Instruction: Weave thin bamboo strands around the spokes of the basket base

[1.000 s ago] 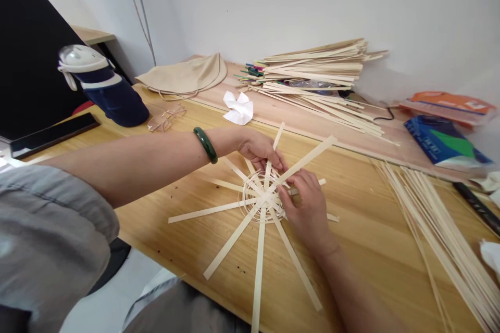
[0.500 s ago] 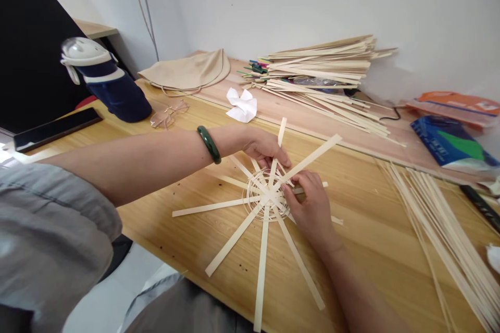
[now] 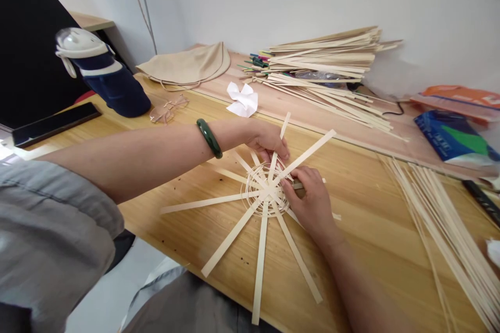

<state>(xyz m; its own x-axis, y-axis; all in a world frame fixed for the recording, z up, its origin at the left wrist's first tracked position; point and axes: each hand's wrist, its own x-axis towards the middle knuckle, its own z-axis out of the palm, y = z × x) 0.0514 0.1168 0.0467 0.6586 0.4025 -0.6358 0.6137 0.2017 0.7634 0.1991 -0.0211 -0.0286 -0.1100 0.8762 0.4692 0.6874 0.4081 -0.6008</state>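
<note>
Several thin rounds (image 3: 250,182) circle the hub of your radial bamboo weave (image 3: 263,192) on the wooden table (image 3: 175,234); long spokes (image 3: 230,237) remain bare. Right hand (image 3: 312,200) pinches a weaver (image 3: 299,186); left hand (image 3: 267,144) presses the spokes, grip unclear.

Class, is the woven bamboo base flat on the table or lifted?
The woven base is flat: its spokes fan out on the wooden tabletop, with the left hand and right hand at its edge.
</note>
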